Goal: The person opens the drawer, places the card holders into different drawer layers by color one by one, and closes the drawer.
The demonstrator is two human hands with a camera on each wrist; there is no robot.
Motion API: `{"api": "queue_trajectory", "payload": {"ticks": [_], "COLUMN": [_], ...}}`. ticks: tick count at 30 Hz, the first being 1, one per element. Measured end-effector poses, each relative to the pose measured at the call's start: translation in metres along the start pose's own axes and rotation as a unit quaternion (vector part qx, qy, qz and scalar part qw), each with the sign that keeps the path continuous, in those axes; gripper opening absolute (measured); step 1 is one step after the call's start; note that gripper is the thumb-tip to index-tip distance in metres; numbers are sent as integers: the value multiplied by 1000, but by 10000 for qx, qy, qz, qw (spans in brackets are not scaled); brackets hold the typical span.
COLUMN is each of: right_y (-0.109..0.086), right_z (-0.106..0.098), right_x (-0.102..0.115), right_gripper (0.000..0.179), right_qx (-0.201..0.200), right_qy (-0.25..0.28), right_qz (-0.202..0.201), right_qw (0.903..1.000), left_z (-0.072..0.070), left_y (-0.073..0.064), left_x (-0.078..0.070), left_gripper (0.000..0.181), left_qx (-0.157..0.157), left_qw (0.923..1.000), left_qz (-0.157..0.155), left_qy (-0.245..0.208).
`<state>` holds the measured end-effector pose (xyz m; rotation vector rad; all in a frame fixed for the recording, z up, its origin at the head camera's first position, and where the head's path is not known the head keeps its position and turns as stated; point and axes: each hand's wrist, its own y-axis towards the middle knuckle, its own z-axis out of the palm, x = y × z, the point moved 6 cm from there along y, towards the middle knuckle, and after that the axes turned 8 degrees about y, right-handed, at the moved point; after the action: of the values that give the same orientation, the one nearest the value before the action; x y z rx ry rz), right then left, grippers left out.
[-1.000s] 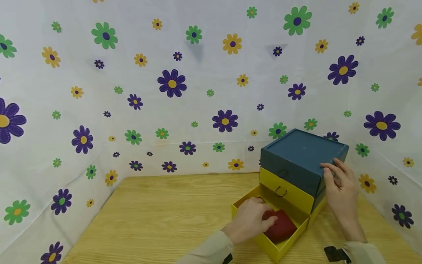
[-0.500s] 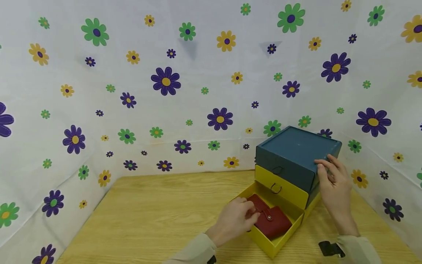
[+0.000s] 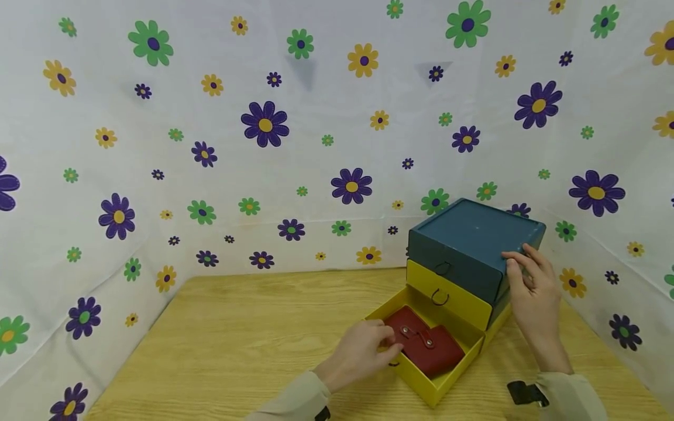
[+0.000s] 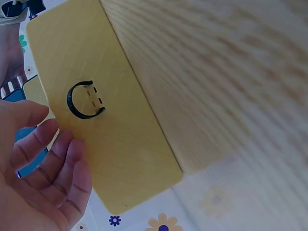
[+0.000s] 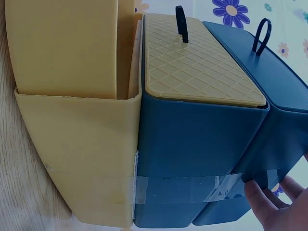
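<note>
A dark red wallet (image 3: 439, 354) with a snap strap lies in the pulled-out bottom yellow drawer (image 3: 457, 380). My left hand (image 3: 358, 351) is at the drawer's front left rim, fingers loosely bent and holding nothing. In the left wrist view the same hand (image 4: 43, 178) is beside the yellow drawer front with its black loop handle (image 4: 73, 101). On the right, my right hand (image 3: 537, 301) rests its fingertips on the top right edge of the blue top unit (image 3: 479, 234). The right wrist view shows that hand's thumb and fingers touching the blue side.
The stacked drawers stand at the table's right side, a shut yellow drawer front (image 3: 447, 295) under the blue one. Clear tape (image 5: 168, 187) joins the units' sides. Wooden table (image 3: 253, 339) extends left, and a flower-printed cloth (image 3: 316, 146) hangs behind.
My left hand has withdrawn from over the wallet, moving left to the drawer's front rim, so the wallet and its snaps show more fully. The right hand stays on the blue unit.
</note>
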<state>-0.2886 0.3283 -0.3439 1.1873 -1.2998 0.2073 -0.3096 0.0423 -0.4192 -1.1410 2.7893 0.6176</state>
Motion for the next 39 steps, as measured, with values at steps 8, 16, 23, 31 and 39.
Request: {"api": "queue_trajectory", "payload": {"ticks": [8, 16, 23, 31, 39], "right_y": [-1, -2, 0, 1, 1], "right_z": [0, -1, -1, -1, -1], "right_x": [-1, 0, 0, 0, 1], "right_gripper": [35, 34, 34, 34, 34], "right_qx": [35, 23, 1, -50, -34], "right_qy": [7, -6, 43, 47, 53], "right_qz": [-1, -105, -54, -91, -108], "right_qw": [10000, 9999, 10000, 9999, 9999], "left_z": [1, 13, 18, 17, 17], "left_y": [-10, -15, -15, -17, -16], "left_x": [2, 4, 5, 2, 0], "left_gripper": [15, 13, 14, 14, 13], "left_qx": [80, 786, 991, 872, 1012], "left_qw": [9995, 9962, 9937, 9911, 9898], "left_qz": [290, 377, 434, 829, 797], "left_qy": [-58, 75, 291, 565, 605]}}
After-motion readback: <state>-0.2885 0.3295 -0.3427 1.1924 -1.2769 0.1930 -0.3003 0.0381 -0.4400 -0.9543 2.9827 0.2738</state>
